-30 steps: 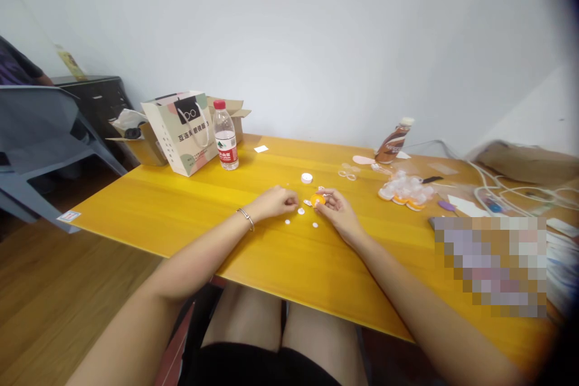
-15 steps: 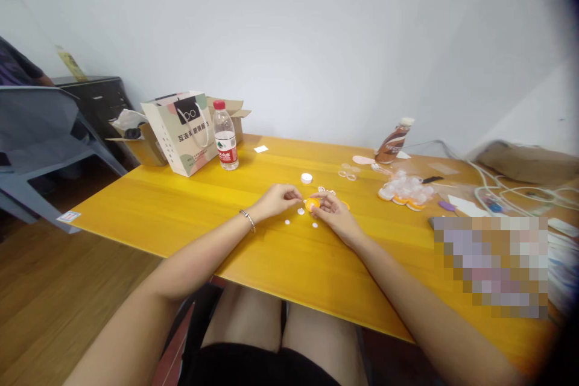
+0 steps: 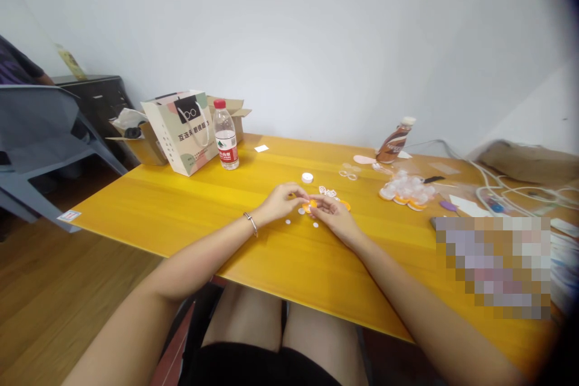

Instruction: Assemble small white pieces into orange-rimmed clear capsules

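A small round orange piece (image 3: 309, 207) with a whitish middle is held between the thumb and fingers of my right hand (image 3: 335, 217). My left hand (image 3: 286, 199) is closed in a pinch at the upper left rim of this piece; whatever lies between its fingertips is too small to make out. Close below are small white discs (image 3: 288, 222) on the table. Another orange piece (image 3: 346, 205) shows partly behind my right hand. Beyond my fingers lie white openwork pieces (image 3: 327, 192) and a round white container or lid (image 3: 307, 178).
A paper bag (image 3: 185, 132) and a water bottle (image 3: 226, 139) stand at the back left. Toward the right are a brown drink bottle (image 3: 394, 142), clear-and-orange pieces in a cluster (image 3: 407, 190), a purple item (image 3: 449, 205) and white cables (image 3: 479, 184). A pixelated patch hides one area.
My left hand has moved slightly right, and its fingertips now meet the rim of the orange piece. The orange piece appears tilted differently in my right hand.
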Available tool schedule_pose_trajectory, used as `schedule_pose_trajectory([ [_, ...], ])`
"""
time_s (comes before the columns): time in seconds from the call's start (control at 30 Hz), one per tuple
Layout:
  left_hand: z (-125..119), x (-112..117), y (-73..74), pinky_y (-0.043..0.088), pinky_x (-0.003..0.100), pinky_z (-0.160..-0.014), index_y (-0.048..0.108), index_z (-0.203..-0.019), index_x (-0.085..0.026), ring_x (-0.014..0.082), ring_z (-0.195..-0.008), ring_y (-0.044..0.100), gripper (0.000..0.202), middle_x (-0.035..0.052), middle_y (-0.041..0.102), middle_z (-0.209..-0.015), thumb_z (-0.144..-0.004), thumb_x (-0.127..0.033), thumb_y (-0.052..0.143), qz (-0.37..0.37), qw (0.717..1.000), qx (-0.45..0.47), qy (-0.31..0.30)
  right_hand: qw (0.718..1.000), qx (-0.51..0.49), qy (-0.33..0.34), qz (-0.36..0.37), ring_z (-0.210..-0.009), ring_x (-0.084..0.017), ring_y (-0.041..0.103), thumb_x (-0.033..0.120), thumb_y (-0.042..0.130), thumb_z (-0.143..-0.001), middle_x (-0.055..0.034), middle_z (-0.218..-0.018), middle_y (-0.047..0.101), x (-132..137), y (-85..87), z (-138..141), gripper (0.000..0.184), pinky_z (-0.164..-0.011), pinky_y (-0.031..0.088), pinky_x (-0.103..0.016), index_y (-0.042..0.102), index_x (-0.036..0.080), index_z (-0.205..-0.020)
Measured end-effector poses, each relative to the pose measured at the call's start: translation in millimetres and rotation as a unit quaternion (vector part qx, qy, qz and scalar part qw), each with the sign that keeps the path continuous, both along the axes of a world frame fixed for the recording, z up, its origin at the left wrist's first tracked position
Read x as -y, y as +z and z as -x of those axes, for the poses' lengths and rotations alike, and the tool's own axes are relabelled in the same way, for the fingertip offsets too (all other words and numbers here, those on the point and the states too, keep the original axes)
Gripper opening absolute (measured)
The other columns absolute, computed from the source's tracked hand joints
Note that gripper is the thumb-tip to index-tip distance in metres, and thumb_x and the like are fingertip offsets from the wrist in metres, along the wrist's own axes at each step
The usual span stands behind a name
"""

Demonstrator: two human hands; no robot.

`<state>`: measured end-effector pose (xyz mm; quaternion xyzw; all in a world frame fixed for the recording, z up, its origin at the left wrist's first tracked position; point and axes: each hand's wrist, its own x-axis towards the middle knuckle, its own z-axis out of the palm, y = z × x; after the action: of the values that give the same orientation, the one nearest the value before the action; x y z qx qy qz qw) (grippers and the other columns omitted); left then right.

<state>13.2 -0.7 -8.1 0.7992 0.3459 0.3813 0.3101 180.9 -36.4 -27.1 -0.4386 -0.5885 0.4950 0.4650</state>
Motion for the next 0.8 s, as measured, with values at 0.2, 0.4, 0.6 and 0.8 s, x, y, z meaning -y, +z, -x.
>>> schedule_pose_trajectory([
  [0.2, -0.9, -0.7, -2.1, 0.04, 0.024, -0.078, 0.065, -0.071, -0.014, 0.0118, -0.083, 0.054, 0.011, 0.0039, 0.059, -0.082, -0.072, -0.022, 0.057, -0.01, 1.0, -0.001, -0.004, 1.0, -0.003, -0.001, -0.004, -0.062, -0.01, 0.056, 0.028, 0.063, -0.065, 0.0034, -0.067, 0.057, 0.6, -0.4, 1.8, 0.033, -0.068, 0.047, -0.029, 0.054, 0.021, -0.096],
  [0.4, -4.0, -0.4, -5.6, 0.042, 0.022, -0.071, 0.063, -0.072, -0.012, 0.011, -0.077, 0.055, 0.012, 0.0033, 0.062, -0.078, -0.073, -0.021, 0.055, 0.033, 0.999, -0.011, 0.0, 1.0, 0.006, -0.001, -0.005, -0.058, -0.01, 0.055, 0.027, 0.063, -0.064, 0.0042, -0.065, 0.056, 0.8, -2.6, 2.7, 0.035, -0.058, 0.045, -0.026, 0.05, 0.021, -0.096],
  [0.6, -3.5, -5.5, -12.8, 0.042, 0.021, -0.065, 0.06, -0.075, -0.012, 0.0091, -0.065, 0.055, 0.013, 0.0022, 0.062, -0.072, -0.072, -0.023, 0.055, 0.078, 0.997, -0.024, -0.009, 1.0, 0.012, 0.003, -0.007, -0.058, -0.01, 0.055, 0.028, 0.063, -0.065, 0.0042, -0.065, 0.056, -1.2, -7.0, 2.2, 0.035, -0.055, 0.043, -0.025, 0.048, 0.021, -0.096],
  [0.8, -2.7, -3.1, -12.8, 0.044, 0.022, -0.068, 0.058, -0.073, -0.012, 0.0103, -0.07, 0.056, 0.011, 0.0024, 0.062, -0.075, -0.071, -0.022, 0.054, 0.055, 0.998, -0.018, -0.01, 1.0, 0.009, 0.006, -0.014, -0.058, -0.01, 0.054, 0.028, 0.062, -0.066, 0.0048, -0.064, 0.055, -0.1, -7.0, 2.7, 0.034, -0.053, 0.042, -0.024, 0.047, 0.021, -0.096],
])
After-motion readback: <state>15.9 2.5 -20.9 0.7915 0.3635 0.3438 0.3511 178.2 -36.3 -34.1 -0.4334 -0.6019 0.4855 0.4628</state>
